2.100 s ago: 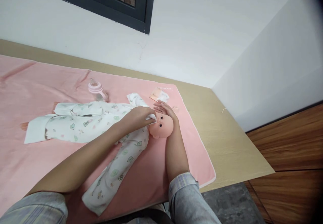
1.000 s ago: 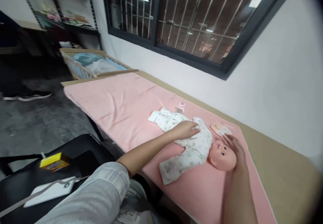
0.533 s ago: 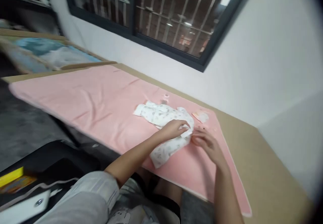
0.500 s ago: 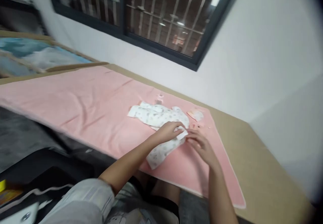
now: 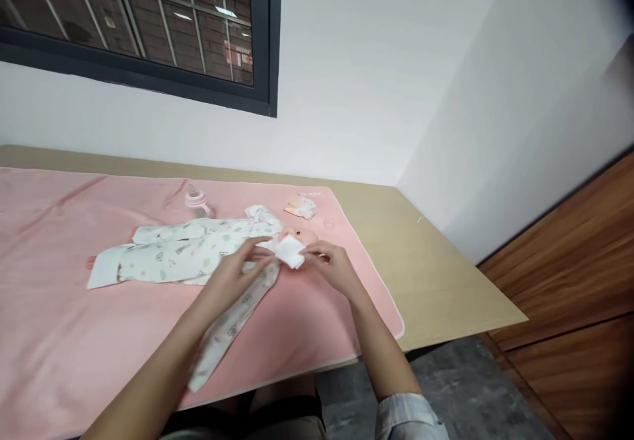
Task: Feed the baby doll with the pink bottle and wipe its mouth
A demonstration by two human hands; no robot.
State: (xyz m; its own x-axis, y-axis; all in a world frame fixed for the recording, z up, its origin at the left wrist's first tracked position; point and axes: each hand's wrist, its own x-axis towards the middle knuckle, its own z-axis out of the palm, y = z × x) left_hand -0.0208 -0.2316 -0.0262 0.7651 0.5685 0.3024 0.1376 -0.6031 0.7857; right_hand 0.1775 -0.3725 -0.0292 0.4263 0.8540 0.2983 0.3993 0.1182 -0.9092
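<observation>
A baby doll (image 5: 306, 236) lies on its back, dressed in white printed pajamas (image 5: 173, 252), its head toward the right. Over the lower part of its face is a small folded white cloth (image 5: 290, 251), possibly a tissue. My left hand (image 5: 238, 269) is closed on the cloth's left side by the doll's neck. From the other side, the fingertips of my right hand (image 5: 329, 263) pinch its right edge. One pajama sleeve (image 5: 230, 328) stretches toward the table's front edge, partly behind my left forearm.
A pink blanket (image 5: 133, 341) covers much of the tan table (image 5: 426, 281). Behind the doll stand a pink-topped baby bottle (image 5: 197, 202) and a small white and peach cloth item (image 5: 301, 207). The wall and a barred window (image 5: 198, 30) border the far side.
My view has swung to the right and closer, bringing the doll's face and a wooden panel into sight. Both hands stay at the white cloth, which now appears spread flatter over the doll's face.
</observation>
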